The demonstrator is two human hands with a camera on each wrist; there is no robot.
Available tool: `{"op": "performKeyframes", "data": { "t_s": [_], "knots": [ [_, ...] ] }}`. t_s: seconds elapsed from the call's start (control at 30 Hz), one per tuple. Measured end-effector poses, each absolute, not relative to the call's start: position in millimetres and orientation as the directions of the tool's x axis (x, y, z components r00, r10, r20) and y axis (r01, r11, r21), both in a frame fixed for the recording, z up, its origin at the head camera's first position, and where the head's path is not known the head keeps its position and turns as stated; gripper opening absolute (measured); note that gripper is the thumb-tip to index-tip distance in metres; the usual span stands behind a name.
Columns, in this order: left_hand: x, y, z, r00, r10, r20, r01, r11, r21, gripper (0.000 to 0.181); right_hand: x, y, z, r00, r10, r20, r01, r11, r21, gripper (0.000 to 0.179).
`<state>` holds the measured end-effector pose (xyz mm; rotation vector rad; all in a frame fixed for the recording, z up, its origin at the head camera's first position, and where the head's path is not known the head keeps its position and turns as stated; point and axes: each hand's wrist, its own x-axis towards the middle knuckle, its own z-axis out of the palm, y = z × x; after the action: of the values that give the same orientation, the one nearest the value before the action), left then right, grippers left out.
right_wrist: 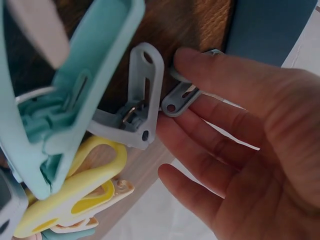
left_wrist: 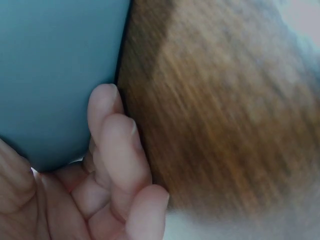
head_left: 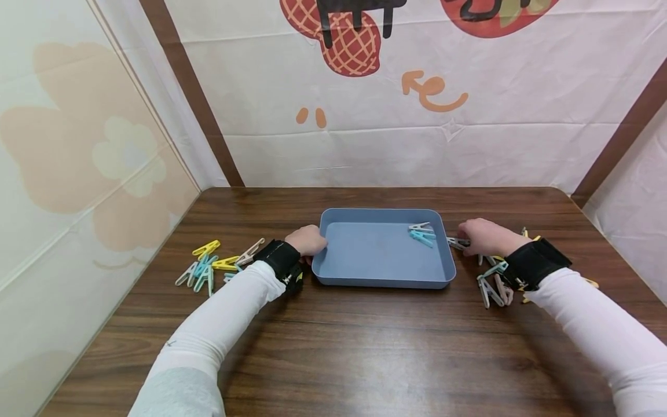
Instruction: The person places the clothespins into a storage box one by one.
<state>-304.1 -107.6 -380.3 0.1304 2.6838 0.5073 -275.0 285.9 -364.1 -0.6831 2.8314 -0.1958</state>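
A blue-grey tray (head_left: pixel 365 255) stands on the table. My left hand (head_left: pixel 306 240) grips its left side, thumb over the rim and fingers (left_wrist: pixel 122 150) against the outer wall. Inside the tray, near its right wall, lie a grey clothespin (head_left: pixel 420 227) and a light-blue clothespin (head_left: pixel 421 238). Just outside the right wall, my right hand (head_left: pixel 482 236) pinches a grey clothespin (right_wrist: pixel 181 99) between thumb and fingers, partly hidden by them. Another grey clothespin (right_wrist: pixel 145 95) is close to the fingertips, beside a teal clothespin (right_wrist: pixel 87 90) and a yellow clothespin (right_wrist: pixel 95 175).
On the left of the table lies a loose group of clothespins (head_left: pixel 204 269) in yellow, blue, white and beige. A second group (head_left: pixel 490 289) spreads under and around my right wrist, partly hidden by it. A printed cloth (head_left: pixel 365 156) hangs behind the table.
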Motion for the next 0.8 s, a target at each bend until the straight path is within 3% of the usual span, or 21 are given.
{"op": "performKeyframes", "data": {
  "t_s": [0.33,0.57,0.8],
  "knots": [
    [-305.4,-109.4,-383.1,-0.917,0.164,-0.364,0.019,0.929,0.37,0.024,-273.5,286.7,-362.8,-0.871,-0.463,-0.165,-0.429,0.88,-0.201,0.023],
    [-306.7,-110.3,-384.3,-0.919,0.166,-0.359,0.024,0.929,0.369,0.024,-272.2,295.6,-357.9,-0.883,-0.469,-0.028,-0.444,0.854,-0.272,0.014],
    [-303.2,-109.2,-382.1,-0.921,0.156,-0.357,0.015,0.93,0.367,0.024,-272.1,304.2,-345.2,-0.909,-0.415,0.052,-0.408,0.853,-0.326,0.016]
  ]
}}
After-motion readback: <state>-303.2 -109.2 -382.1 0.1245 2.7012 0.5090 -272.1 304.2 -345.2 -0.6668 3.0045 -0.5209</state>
